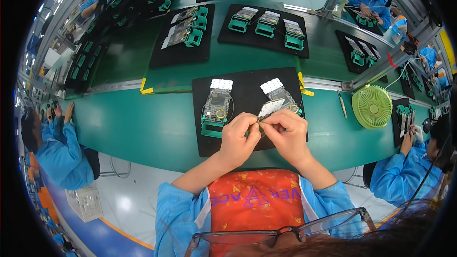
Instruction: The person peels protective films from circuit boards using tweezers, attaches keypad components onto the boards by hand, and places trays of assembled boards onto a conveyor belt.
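My left hand (239,135) and my right hand (288,132) meet over the black mat (247,78), thumbs and forefingers pinched together. From their fingertips rises a small white-faced board (271,108), tilted, its lower corner between the fingers. Whether a cable or small part is also pinched there is hidden. Behind it lies a circuit board (278,93) with a white pad block at its far end, partly covered by my right hand. On the mat's left side a second circuit board (219,99) is joined to a green frame (212,129), untouched.
A green fan (372,107) and a pen (342,104) are to the right. Beyond the metal rail, black trays (262,43) (202,54) carry several boards in green frames. Co-workers in blue sit left (64,159) and right (404,173); others work across the line.
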### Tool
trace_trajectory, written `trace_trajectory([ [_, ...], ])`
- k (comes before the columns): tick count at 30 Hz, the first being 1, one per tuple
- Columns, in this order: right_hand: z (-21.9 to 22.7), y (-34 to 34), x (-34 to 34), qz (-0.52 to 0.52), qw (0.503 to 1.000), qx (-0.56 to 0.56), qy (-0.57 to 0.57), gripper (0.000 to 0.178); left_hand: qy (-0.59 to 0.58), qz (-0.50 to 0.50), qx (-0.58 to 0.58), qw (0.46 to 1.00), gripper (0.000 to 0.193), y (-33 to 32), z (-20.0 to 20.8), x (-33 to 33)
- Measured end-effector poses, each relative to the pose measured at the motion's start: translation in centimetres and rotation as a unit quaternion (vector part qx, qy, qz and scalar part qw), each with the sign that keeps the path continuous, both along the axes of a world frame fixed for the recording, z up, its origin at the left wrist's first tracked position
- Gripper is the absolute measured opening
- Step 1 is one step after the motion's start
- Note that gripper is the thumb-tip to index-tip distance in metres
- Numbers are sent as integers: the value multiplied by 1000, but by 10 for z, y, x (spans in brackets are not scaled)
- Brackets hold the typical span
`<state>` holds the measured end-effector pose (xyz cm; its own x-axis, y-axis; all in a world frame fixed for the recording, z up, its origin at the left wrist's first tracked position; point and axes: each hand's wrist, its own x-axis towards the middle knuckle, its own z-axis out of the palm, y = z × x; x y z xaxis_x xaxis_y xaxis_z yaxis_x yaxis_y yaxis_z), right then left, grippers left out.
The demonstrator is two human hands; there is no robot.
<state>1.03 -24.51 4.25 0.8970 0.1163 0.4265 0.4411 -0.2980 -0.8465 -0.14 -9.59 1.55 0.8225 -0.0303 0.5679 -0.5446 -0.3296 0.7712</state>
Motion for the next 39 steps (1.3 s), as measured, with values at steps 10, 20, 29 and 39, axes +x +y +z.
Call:
trace_trajectory([
  [10, 2, -7, 0, -3, 995, -66, -79, 10, 49, -17, -2, 999, 10, -1, 6, -1],
  [20, 5, -9, -2, 8, 998, -46, -48, 10, -23, 11, 32, 999, 14, -7, 6, 0],
  [29, -1, -16, 3, 23, 1000, -10, 0, 8, -38, 20, 36, 998, 13, -13, -1, 3],
  [39, -49, -65, 53, -139, 972, -177, -68, 23, 168, 112, 169, 965, 33, 23, -15, 40],
])
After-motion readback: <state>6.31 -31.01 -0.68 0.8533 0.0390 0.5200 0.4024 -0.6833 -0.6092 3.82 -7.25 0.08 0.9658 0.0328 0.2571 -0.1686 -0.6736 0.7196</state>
